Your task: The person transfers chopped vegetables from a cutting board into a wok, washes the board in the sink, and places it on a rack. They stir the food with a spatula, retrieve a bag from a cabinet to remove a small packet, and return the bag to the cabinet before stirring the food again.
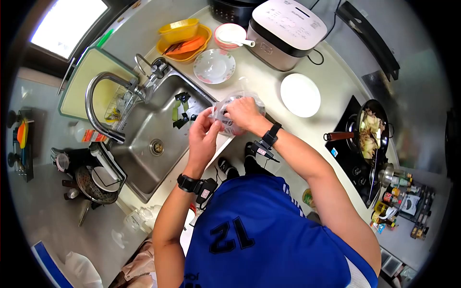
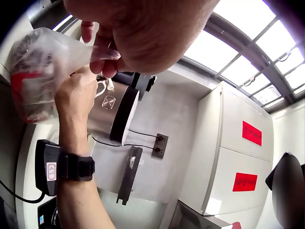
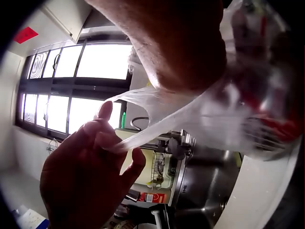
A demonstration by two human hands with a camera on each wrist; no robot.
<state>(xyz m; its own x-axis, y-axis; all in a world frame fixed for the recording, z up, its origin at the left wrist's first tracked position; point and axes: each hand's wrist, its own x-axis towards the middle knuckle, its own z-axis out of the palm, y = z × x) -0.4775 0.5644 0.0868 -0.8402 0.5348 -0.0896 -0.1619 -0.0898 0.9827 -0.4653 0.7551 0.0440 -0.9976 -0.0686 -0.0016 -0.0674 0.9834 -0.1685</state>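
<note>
We hold a translucent white plastic bag [image 3: 214, 117] between our two hands, at the front edge of the worktop [image 1: 265, 82], by its inner corner and just beside the sink. Our left hand [image 1: 204, 139] pinches a stretched edge of the bag between thumb and fingers, while our right hand [image 1: 244, 114] grips the bag with curled fingers. Something red shows through the film; we cannot tell what it is.

To our left, the stainless steel sink [image 1: 144, 161] is set into the worktop, with dark green peels [image 1: 180, 110] lying in it under the curved metal tap [image 1: 93, 98]. Past our right hand lies a round white plate [image 1: 300, 95], and nearer the right-hand end a black wok [image 1: 372, 132] with pale food in it sits on the black glass stove [image 1: 345, 156].

Beyond the bag, a white bowl with a floral rim [image 1: 214, 66] stands near the sink's far corner. Farther off, towards the back edge, are a yellow plastic basket [image 1: 208, 34] and a silver-and-black rice cooker [image 1: 273, 50].
</note>
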